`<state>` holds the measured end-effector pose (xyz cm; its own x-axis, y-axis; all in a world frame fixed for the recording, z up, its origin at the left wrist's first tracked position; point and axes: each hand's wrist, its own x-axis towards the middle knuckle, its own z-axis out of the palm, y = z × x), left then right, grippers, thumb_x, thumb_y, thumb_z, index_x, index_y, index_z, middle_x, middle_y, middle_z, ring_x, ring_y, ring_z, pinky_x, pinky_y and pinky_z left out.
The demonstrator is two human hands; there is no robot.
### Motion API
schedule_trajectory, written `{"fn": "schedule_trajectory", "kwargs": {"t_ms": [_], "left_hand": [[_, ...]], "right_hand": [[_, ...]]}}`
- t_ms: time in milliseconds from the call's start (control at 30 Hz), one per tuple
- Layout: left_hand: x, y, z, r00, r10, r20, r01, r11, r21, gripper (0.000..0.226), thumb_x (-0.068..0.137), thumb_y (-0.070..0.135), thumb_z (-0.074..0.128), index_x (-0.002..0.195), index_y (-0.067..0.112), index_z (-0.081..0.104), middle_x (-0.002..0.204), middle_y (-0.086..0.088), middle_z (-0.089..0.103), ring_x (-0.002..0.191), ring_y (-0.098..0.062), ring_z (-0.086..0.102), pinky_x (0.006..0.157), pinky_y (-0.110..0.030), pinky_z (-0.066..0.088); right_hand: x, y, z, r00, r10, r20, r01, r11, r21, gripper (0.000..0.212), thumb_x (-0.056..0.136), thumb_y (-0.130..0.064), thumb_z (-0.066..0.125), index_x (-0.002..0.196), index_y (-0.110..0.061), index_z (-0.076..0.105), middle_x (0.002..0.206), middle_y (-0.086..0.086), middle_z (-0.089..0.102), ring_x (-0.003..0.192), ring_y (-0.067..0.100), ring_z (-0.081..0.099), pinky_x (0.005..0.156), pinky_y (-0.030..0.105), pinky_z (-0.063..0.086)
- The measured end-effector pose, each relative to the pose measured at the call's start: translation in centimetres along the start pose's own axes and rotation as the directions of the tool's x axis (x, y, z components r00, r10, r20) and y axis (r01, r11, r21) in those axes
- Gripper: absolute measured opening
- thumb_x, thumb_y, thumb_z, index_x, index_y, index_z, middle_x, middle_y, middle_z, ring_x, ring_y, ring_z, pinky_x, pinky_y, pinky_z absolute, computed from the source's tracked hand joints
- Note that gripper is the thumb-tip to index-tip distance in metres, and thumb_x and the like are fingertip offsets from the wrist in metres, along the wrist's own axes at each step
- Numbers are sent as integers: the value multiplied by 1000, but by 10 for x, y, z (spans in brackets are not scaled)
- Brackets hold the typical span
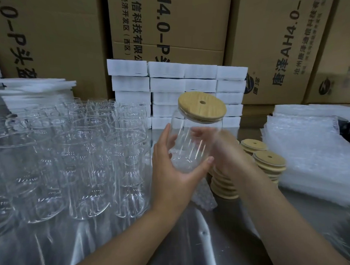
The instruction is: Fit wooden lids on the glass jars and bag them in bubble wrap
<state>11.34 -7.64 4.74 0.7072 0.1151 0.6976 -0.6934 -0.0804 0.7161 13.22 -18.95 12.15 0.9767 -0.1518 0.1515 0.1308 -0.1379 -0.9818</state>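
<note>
Back wall: tall brown cardboard cartons [54, 41], printed with dark lettering, standing side by side across the whole width.

Table [217, 242]: grey metal, the left part under clear plastic sheeting.

Left half of table: a dense cluster of empty glass jars [75, 155], upright, no lids, packed touching or nearly so.

Right edge: a thick pile of bubble wrap bags [313, 151], lying flat, overlapping.

Centre back, against the cartons: a stack of white foam-wrapped blocks [168, 83], several rows high. Far left, behind the jars: loose white foam sheets [39, 84], piled flat.

Left hand [171, 172]: cups the base of one glass jar [190, 145], thumb hooked round the near side, fingers up the left wall; a firm grip.

Right hand [230, 152]: just beside the jar's right side, motion-blurred, fingers seen dimly through the glass. Cannot tell whether it grips or only touches.

The jar is held in the air above the table's middle, tilted with its mouth up and to the right.

Between the right forearm and the bags: stacks of wooden lids [269, 161], each disc with a small hole.

Scrap of bubble wrap [204, 197] on the table under the hands.

Wooden lid [202, 107] sits on the held jar's mouth, hole off-centre.
</note>
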Motion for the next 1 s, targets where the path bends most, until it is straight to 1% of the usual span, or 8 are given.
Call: {"fn": "schedule_trajectory", "kwargs": {"t_ms": [67, 133, 300, 400, 533, 733, 833, 1000], "left_hand": [[1, -2, 0, 1000, -21, -19, 21, 1000, -16, 104, 59, 57, 78, 147, 37, 28, 133, 26, 42, 127, 10, 41, 99, -11, 33], [1, -4, 0, 999, -36, -39, 35, 999, -32, 102, 59, 55, 79, 146, 40, 27, 132, 27, 43, 126, 12, 41, 97, -9, 33], [0, -4, 2, 998, -51, -42, 49, 998, -47, 99, 56, 63, 75, 140, 54, 24, 132, 29, 43, 125, 12, 40, 97, -12, 33], [1, -5, 2, 998, -36, -55, 34, 999, -41, 98, 57, 62, 75, 140, 54, 25, 131, 28, 43, 125, 11, 41, 98, -14, 35], [4, -6, 1, 997, -21, -79, 17, 998, -56, 97, 58, 60, 76, 141, 49, 26, 133, 27, 43, 127, 11, 40, 101, -17, 35], [5, -7, 0, 997, -27, -75, 22, 997, -68, 94, 58, 60, 77, 137, 56, 26, 134, 24, 44, 128, 9, 41, 98, -7, 35], [5, -7, 0, 997, -25, -73, 19, 997, -79, 94, 59, 60, 77, 138, 54, 27, 133, 27, 44, 128, 9, 41, 100, -15, 35], [6, -4, 1, 996, -28, -79, 20, 994, -104, 92, 58, 57, 77, 136, 55, 27, 130, 30, 45, 127, 11, 40, 101, -16, 35]], "right_hand": [[-6, -5, -10, 998, -60, 15, 60, 895, -442, 23, 91, -2, 51, 97, -17, 68, 98, 2, 66, 89, 18, 62, 76, 31, 51], [-14, -15, -18, 996, -12, 90, 74, 673, -736, 24, 89, -4, 52, 88, -23, 68, 95, 1, 66, 80, 13, 60, 64, 22, 49], [-22, -12, -7, 945, 95, 313, 278, 270, -922, 8, 89, -20, 57, 87, -15, 63, 83, 0, 61, 86, 22, 62, 70, 27, 45], [-25, -3, -5, 889, 227, 397, 324, 300, -897, 18, 78, -32, 69, 70, -26, 53, 69, -6, 58, 71, 14, 59, 66, 28, 47], [-26, 12, 3, 827, 353, 437, 312, 360, -879, 15, 74, -28, 67, 76, -14, 72, 70, 3, 71, 70, 18, 70, 76, 38, 59], [-26, 23, 8, 828, 343, 444, 304, 391, -869, 30, 77, -40, 63, 87, -13, 73, 79, 3, 72, 76, 17, 70, 81, 39, 58], [-28, 23, 7, 833, 314, 455, 330, 377, -865, 41, 72, -49, 64, 95, -16, 72, 86, 2, 72, 83, 16, 67, 83, 37, 56], [-30, 21, 7, 862, 284, 420, 318, 343, -884, 29, 89, -35, 57, 104, -12, 67, 100, 7, 69, 87, 20, 62, 84, 34, 52]]}}
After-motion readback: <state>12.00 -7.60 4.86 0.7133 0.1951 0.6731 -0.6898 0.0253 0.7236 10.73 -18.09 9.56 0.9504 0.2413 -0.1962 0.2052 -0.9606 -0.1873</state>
